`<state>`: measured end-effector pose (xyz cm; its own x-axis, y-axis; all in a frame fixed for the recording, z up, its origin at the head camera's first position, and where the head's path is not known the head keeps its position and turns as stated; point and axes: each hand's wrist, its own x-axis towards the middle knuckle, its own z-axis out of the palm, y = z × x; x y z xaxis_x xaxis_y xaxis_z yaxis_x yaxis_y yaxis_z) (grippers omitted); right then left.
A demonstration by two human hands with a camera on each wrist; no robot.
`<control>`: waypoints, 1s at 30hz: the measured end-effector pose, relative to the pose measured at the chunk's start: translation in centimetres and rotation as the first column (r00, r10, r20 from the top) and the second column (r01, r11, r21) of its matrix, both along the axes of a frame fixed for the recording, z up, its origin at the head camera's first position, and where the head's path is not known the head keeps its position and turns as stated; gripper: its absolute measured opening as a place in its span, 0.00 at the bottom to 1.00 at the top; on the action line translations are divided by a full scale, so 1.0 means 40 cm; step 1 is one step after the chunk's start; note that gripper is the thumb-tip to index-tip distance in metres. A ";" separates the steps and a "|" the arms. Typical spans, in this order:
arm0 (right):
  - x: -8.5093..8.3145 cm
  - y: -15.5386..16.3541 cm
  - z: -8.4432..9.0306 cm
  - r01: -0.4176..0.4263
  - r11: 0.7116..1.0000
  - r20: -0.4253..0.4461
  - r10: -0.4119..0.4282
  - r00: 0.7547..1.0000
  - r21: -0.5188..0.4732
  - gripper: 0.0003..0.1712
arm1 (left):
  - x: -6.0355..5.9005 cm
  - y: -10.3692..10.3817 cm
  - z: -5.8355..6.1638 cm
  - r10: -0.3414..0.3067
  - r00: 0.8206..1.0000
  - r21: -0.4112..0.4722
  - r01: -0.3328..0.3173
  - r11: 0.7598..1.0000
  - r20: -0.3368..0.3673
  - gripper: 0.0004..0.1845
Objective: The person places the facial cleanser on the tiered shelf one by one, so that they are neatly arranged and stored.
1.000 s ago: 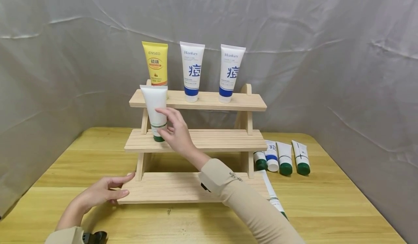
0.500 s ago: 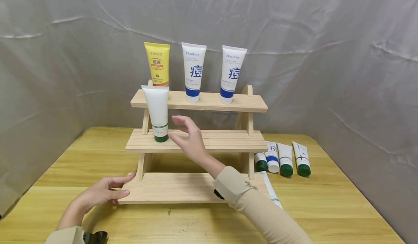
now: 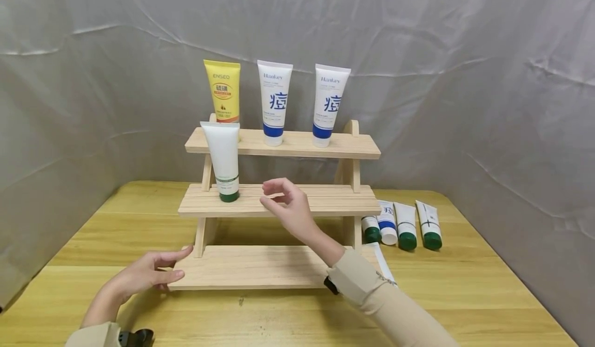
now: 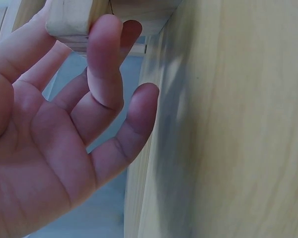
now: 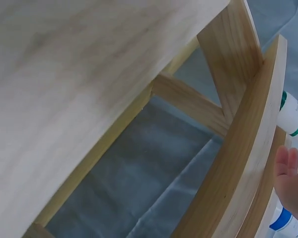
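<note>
A three-tier wooden display stand (image 3: 260, 267) stands on the table. My left hand (image 3: 144, 272) grips the left end of its bottom shelf; in the left wrist view, curled fingers (image 4: 105, 64) lie against the shelf's corner. My right hand (image 3: 290, 207) is before the middle shelf, fingers loosely bent, holding nothing. To its left, apart from it, a white squeeze tube with a green cap (image 3: 224, 156) stands upright on the middle shelf, cap down. On the top shelf stand a yellow tube (image 3: 223, 89) and two white tubes with blue bands (image 3: 275, 99), the second white tube (image 3: 330, 101) farther right.
Several tubes lie on the table right of the stand, among them a blue-banded white tube (image 3: 387, 223) and green-capped tubes, the outermost tube (image 3: 428, 223) included. Another white tube (image 3: 383, 264) lies by the bottom shelf's right end, partly behind my right sleeve. Grey cloth (image 3: 297, 21) hangs behind.
My right hand has let go of the green-capped tube and drawn away right and down. That tube stays upright on the middle shelf. The left hand has kept its place.
</note>
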<state>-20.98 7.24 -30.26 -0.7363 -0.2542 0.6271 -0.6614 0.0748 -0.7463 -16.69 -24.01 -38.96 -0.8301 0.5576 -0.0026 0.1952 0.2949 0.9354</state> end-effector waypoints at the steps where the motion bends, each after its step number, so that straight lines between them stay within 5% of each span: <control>1: 0.005 0.006 -0.001 -0.002 1.000 0.002 0.002 1.000 0.000 0.12 | 0.000 0.000 0.000 -0.002 1.000 0.001 0.002 1.000 -0.001 0.27; 18: 0.060 0.127 -0.024 0.013 0.999 0.112 -0.009 0.994 -0.030 0.09 | 0.005 0.000 0.006 0.004 1.000 -0.007 -0.004 1.000 -0.001 0.29; 30: 0.096 0.206 -0.034 0.061 0.996 0.210 -0.074 0.975 0.070 0.10 | 0.002 0.002 0.003 0.000 1.000 -0.002 0.000 1.000 0.014 0.28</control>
